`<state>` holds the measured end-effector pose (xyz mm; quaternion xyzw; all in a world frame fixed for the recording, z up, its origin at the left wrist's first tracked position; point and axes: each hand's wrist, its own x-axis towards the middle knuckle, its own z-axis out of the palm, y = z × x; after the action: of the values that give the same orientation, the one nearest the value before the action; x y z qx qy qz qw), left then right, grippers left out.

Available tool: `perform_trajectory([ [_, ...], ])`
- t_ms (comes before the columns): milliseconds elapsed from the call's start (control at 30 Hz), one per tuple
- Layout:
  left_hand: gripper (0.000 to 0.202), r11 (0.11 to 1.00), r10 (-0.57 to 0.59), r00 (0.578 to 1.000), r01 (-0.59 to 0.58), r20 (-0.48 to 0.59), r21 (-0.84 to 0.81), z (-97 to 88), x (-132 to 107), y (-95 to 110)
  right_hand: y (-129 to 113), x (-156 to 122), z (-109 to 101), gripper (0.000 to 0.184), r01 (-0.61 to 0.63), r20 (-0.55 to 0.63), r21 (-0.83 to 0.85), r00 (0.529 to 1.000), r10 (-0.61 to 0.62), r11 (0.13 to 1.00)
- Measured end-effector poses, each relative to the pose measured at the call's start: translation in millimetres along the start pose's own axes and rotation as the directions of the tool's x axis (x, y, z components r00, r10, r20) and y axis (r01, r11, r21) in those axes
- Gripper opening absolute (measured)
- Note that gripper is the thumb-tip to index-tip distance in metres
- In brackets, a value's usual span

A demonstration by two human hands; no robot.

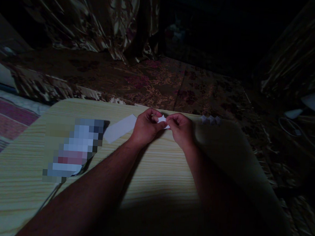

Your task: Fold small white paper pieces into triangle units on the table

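**Two hands meet, fingertips pinched**

Both forearms stretch forward over the worktop and converge toward its far edge. The left hand and the right hand sit knuckles up near that edge, their pinched fingertips touching each other.

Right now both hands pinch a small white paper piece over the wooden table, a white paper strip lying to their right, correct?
No: the head view shows the white paper strip on their left, beside the left hand. It and the right hand do pinch the small white paper piece over the wooden table.
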<state>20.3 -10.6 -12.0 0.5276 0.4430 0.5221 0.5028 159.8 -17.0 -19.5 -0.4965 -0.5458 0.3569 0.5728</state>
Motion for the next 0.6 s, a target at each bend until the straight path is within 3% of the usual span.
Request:
perform_trajectory([
  [600, 0.036, 1.0, 0.002, 0.999, -0.001, 0.039, -0.004, 0.7, -2.3, 2.8, 2.9, 0.5, 1.3, 0.014, -0.005, 0.018, -0.001, 1.0, 0.005, 1.0],
])
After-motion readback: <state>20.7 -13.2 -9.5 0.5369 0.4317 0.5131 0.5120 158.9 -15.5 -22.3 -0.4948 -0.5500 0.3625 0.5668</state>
